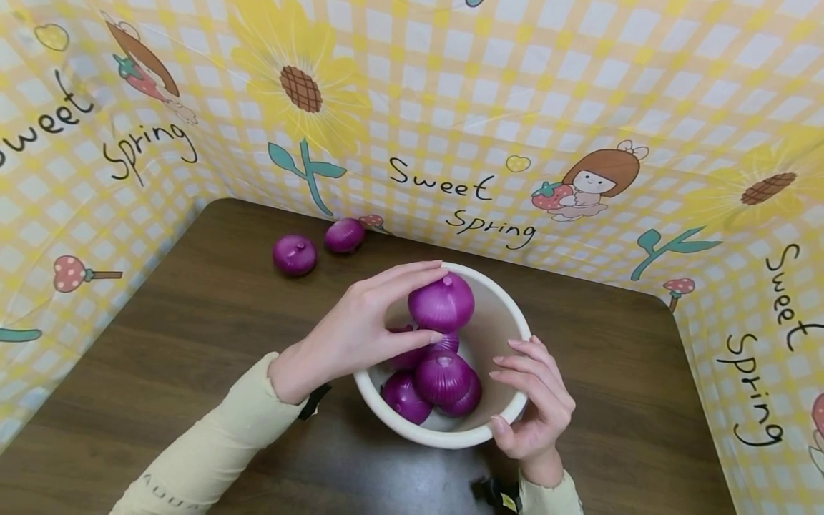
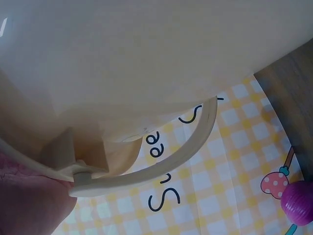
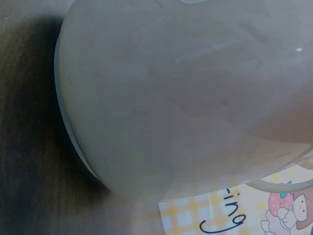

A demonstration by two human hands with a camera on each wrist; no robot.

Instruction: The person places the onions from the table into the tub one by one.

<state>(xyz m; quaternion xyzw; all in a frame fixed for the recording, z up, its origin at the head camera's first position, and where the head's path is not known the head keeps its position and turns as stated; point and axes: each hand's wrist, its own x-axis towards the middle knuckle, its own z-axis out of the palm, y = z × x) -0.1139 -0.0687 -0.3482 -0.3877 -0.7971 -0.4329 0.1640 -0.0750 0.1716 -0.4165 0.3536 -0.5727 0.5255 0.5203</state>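
A white bucket stands on the table with several purple onions inside. My left hand reaches over its left rim and holds the uppermost onion, fingers along its far side and thumb below. Beneath it lie more onions, one near the front resting on others. On the right side, my right hand grips the bucket's rim, fingertips inside and thumb at the front. The left wrist view has the bucket's outer wall and its curved handle; the right wrist view is mostly bucket wall.
Two more purple onions, one nearer and one by the back edge, lie on the dark wooden table left of the bucket. A yellow checked cloth hangs around the back and sides.
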